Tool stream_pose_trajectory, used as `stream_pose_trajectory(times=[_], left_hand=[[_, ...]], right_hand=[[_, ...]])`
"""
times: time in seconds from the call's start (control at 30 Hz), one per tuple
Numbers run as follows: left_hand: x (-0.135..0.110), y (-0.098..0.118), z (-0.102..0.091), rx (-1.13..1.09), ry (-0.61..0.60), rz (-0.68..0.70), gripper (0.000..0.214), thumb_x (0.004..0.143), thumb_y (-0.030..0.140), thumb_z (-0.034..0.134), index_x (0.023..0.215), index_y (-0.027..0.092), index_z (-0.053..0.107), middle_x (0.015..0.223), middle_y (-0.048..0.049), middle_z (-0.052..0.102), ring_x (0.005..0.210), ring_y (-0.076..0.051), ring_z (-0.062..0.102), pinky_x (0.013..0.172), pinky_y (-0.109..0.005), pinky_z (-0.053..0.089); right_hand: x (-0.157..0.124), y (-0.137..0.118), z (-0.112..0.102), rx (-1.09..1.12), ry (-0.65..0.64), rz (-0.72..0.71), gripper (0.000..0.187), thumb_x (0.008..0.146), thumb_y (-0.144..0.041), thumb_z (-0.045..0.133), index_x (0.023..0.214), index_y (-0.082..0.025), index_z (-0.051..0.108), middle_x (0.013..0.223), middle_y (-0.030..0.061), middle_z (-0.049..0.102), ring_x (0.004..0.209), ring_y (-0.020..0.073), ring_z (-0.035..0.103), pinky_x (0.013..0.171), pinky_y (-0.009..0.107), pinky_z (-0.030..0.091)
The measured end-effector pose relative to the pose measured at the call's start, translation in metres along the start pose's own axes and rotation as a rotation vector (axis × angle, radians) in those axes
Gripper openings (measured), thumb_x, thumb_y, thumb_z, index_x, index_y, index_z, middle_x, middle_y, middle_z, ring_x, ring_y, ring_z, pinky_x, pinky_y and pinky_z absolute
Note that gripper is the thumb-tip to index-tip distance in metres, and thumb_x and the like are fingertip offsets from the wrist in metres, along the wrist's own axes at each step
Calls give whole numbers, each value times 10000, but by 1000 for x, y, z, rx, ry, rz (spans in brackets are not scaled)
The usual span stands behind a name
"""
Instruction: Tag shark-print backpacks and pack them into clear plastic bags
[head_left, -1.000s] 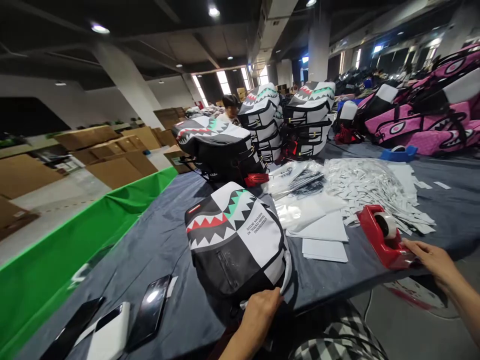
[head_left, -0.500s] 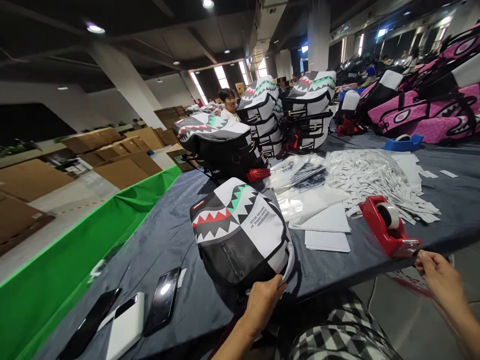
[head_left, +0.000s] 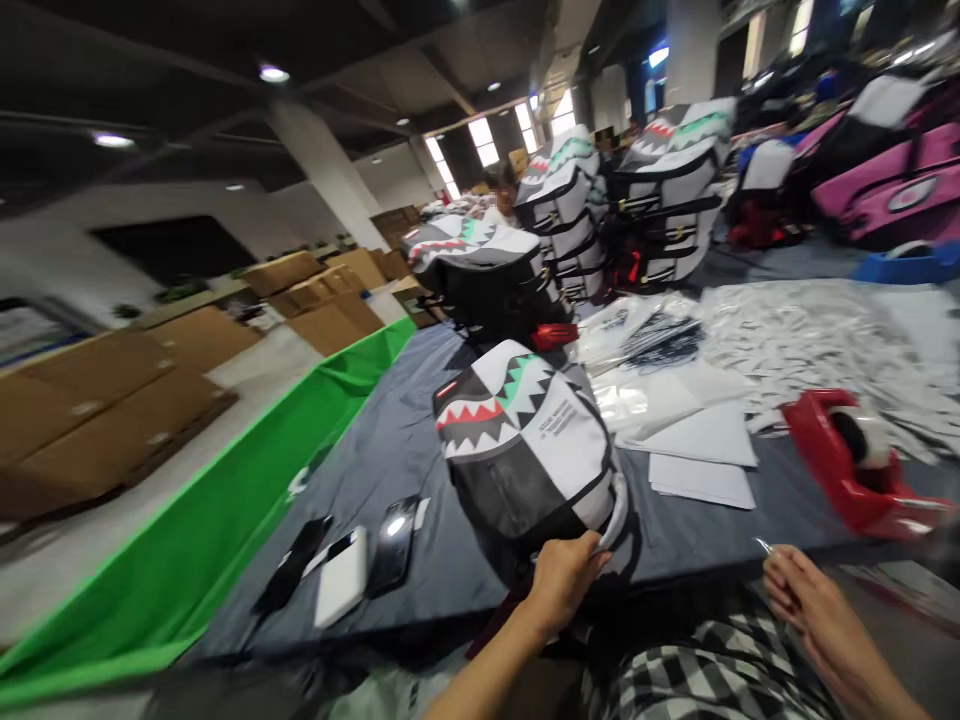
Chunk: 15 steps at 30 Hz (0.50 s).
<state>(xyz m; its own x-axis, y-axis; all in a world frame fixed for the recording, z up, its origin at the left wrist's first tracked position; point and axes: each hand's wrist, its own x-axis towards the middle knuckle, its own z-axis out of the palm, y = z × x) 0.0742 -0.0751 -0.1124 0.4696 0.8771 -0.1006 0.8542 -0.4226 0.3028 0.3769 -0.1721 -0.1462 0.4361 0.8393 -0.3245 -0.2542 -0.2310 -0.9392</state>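
Two bare hands work: the left hand (head_left: 564, 588) grips a black-and-white shark-mouth backpack (head_left: 525, 450), the right hand (head_left: 808, 612), at four o'clock, pinches a tiny silver piece (head_left: 763, 545) slack fingers could drop.

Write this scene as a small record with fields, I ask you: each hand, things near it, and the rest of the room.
Left hand: holds the edge of a shark-print backpack
Right hand: raised by the table edge, a small metal piece at its fingertips
Nearest things: red tape dispenser, white paper sheets, smartphone
Rest: stacked backpacks, pink bags, cardboard boxes, green cloth
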Motion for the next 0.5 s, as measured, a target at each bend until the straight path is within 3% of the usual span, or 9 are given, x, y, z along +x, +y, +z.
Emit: stream_pose_trajectory(times=[0.1,0.2,0.3,0.5], left_hand=[[2,7,-10,-11,-66,-76,164,927,333,665,1058,259,731,795,-28,768,750,-189,712,647,-221,418],[4,8,-16,-20,-92,-111,203,916,385,693,1068,262,747,777,-23,761,735,-182,701,631,-219,401],[3,9,-18,-51,-102,-109,186,919,383,686,1036,257,759,762,-12,754,710,-165,686,607,-215,378],[1,8,-21,-107,-110,-85,193,942,363,630,1018,237,755,743,4,733,669,-143,655,571,-222,355]], right_hand=[[-17,6,66,-117,-426,-111,571,805,-801,593,768,-235,531,671,-38,409,592,124,382,552,250,414],[-16,10,114,-240,-645,-265,580,869,-801,496,750,-233,513,679,-35,406,612,136,377,563,259,395],[-7,20,137,-266,-646,-336,576,900,-795,440,773,-239,520,668,-40,403,606,142,374,566,266,390],[-2,38,145,-311,-571,-389,572,894,-793,447,789,-241,555,683,-23,504,632,162,474,649,290,465]])
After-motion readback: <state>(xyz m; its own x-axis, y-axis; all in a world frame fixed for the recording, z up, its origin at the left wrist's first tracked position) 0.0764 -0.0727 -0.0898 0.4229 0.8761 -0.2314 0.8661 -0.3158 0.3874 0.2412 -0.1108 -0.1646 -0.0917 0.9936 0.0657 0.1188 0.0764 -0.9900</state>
